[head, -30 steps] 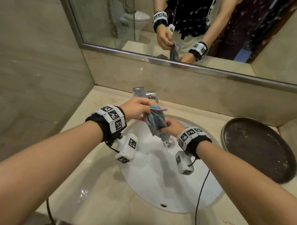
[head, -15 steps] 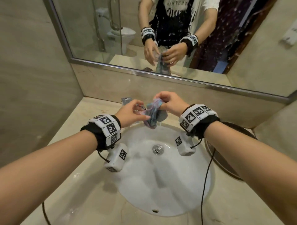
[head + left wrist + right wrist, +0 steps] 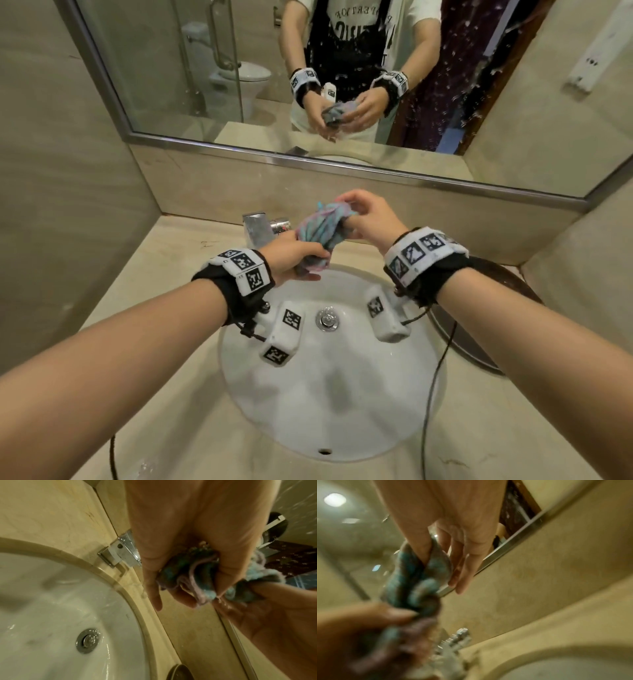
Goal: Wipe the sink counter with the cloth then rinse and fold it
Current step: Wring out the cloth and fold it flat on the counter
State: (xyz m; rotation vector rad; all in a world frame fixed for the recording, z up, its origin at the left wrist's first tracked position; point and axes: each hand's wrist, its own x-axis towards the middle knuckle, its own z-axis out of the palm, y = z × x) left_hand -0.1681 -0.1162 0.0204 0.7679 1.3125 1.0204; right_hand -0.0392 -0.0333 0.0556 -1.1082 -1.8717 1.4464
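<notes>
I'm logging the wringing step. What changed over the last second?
The right hand went from gripping the cloth's lower end near the drain to gripping its upper end, above the left hand, which dropped to the lower end. The twisted cloth rose, now beside the faucet. Both hands kept hold throughout; the cloth stays bunched over the sink.

The right hand (image 3: 453,534) pinches the top of a twisted blue-and-pink cloth (image 3: 418,580) — thumb pressed into its folds, the other fingers extended. Below, blurred, the left hand (image 3: 359,635) grips its lower end above the chrome faucet (image 3: 455,639) — beige counter (image 3: 547,632) beyond.
</notes>
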